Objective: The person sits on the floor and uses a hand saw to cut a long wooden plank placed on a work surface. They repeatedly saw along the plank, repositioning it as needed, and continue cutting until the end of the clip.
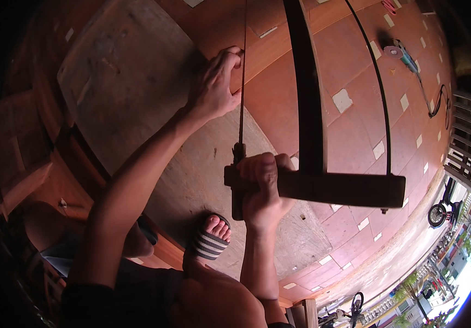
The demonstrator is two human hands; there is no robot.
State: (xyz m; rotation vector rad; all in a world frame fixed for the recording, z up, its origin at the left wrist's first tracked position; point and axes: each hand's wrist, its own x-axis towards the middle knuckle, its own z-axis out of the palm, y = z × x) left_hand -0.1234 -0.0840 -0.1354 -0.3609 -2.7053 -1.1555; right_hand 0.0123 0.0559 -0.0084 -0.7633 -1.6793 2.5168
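A wooden frame saw (309, 98) spans the upper middle of the head view, its thin blade (243, 120) running away from me on the left side. A dark cord or rod (380, 93) stretches along its right side. My right hand (265, 186) is wrapped round the saw's near end, at the handle and crossbar (344, 188). Further up, my left hand (216, 82) is curled beside the blade, fingertips and thumb close to it. What its fingers press on is hidden. Just right of the blade, a reddish wooden piece (271, 63) shows.
Under my arms lies a large worn board (137, 60), with my foot in a striped slipper (212, 240) on it. An angle grinder (402, 53) with a cord rests on the tiled floor (350, 131). Wooden furniture parts (25, 169) stand at the left, motorbikes (444, 210) outside at right.
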